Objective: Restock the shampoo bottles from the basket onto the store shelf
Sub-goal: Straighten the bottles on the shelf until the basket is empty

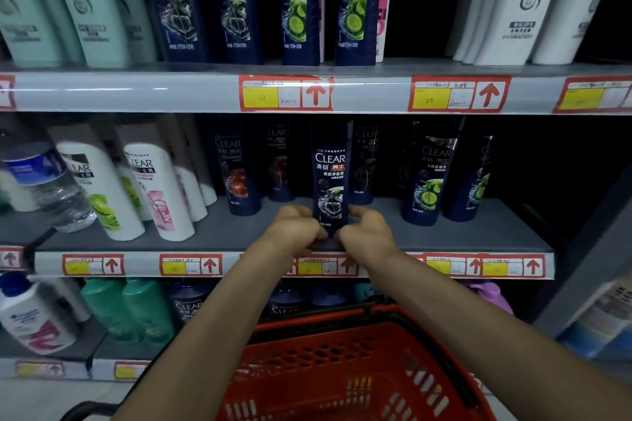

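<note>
Dark navy shampoo bottle (pixel 330 178) stood upright on the grey middle shelf (pixel 444 236), near its front edge. The label read "CLEAR" in white, with Chinese characters and a red patch beneath and a grey-black charcoal-like graphic lower down. The small print at the base was not legible. Body was tall, flat-sided, glossy plastic.

Left hand (pixel 294 225) gripped its lower left side and right hand (pixel 367 232) its lower right, fingers of both curled round the base.

- Left of this bottle: a navy CLEAR bottle with red graphic (pixel 239 178), then white rounded CLEAR bottles (pixel 160 188) with green and pink labels, then a clear ribbed water bottle (pixel 51 184) with a blue label.
- Right of it: a navy CLEAR bottle with lime graphic (pixel 425 181).
- Above it: a red-bordered price tag (pixel 285 94) with a yellow field, handwritten "23" and a red up-arrow.
- Below it: a red perforated plastic basket (pixel 342 369), contents not discernible.
</note>
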`<state>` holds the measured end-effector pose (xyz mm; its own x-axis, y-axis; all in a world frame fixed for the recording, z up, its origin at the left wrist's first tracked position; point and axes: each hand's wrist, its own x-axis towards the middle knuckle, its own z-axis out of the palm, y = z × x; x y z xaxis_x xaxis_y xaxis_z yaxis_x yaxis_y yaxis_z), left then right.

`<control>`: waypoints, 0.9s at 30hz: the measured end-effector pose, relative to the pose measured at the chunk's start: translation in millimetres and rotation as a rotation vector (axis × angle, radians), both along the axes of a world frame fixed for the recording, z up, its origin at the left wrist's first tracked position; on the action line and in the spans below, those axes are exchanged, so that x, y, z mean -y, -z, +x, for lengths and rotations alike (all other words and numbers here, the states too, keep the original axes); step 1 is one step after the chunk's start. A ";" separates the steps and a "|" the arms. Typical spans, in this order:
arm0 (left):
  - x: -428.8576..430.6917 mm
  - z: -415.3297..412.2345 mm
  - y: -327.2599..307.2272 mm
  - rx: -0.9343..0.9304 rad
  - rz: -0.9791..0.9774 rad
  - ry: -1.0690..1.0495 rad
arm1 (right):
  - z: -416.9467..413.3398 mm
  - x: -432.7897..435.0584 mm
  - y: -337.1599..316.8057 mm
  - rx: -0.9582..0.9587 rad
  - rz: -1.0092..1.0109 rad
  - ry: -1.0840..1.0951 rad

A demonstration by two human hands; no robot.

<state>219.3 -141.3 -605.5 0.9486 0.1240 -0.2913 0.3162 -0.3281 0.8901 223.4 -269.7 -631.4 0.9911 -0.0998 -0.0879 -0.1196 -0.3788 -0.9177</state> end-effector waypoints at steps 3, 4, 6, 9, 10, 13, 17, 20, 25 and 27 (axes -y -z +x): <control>1.8 2.0 2.3 -0.019 -0.104 0.017 | 5.9 0.3 -1.5 -0.026 0.062 -0.003; 2.2 2.1 2.8 -0.025 -0.142 0.021 | 7.4 0.2 -2.9 -0.031 0.074 -0.002; 2.3 4.2 4.8 -0.044 -0.214 0.027 | 12.4 0.6 -4.9 -0.046 0.080 -0.003; 1.5 10.5 7.7 -0.060 -0.292 0.034 | 19.0 0.9 -7.7 -0.068 0.070 -0.035; 1.8 12.2 7.9 -0.060 -0.312 0.029 | 21.3 0.6 -7.7 -0.072 0.075 -0.047; 3.3 19.7 12.8 -0.064 -0.394 0.020 | 28.0 -1.7 -7.0 -0.083 0.121 -0.037; 10.9 22.4 14.2 -0.035 -0.444 0.022 | 33.8 -4.8 -5.9 -0.086 0.163 0.001; 17.3 20.7 9.4 -0.015 -0.464 -0.008 | 37.4 -7.4 -4.7 -0.077 0.176 0.026; 20.3 24.3 12.6 0.002 -0.467 -0.041 | 46.0 -10.0 3.3 -0.039 0.179 0.043; 20.8 23.8 12.8 0.008 -0.468 -0.053 | 48.8 -9.2 5.3 -0.038 0.173 0.049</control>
<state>243.1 -162.1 -618.3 0.9468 0.0290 -0.3205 0.3146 0.1256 0.9409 272.1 -260.5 -636.7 0.9810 -0.1282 -0.1455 -0.1701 -0.2086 -0.9631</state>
